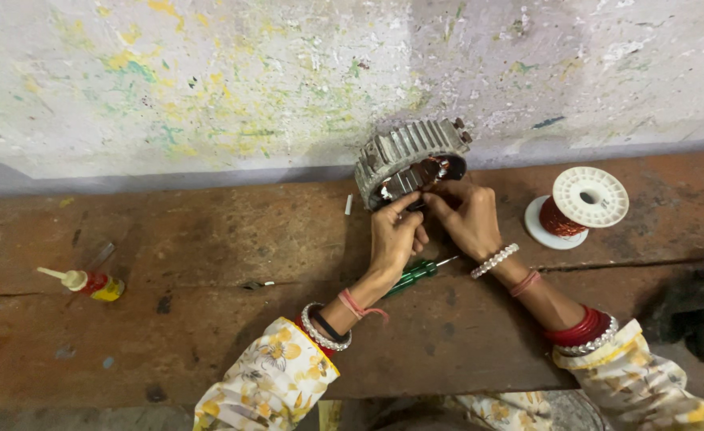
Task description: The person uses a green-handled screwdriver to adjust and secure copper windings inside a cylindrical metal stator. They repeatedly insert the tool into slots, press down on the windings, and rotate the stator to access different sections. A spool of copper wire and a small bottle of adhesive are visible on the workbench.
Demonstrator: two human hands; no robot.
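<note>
Ribbed metal motor stator stands tilted at far edge of bench, against wall. Left hand and right hand pinch its copper winding. Green screwdriver lies beneath wrists. Wire spool right; glue bottle far left.

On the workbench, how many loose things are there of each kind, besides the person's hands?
Ribbed metal motor stator, touched by left hand and right hand: 1
Spool of copper wire: 1
Green-handled screwdriver: 1
Small glue bottle: 1
Small white stick: 1
Total: 5
</note>
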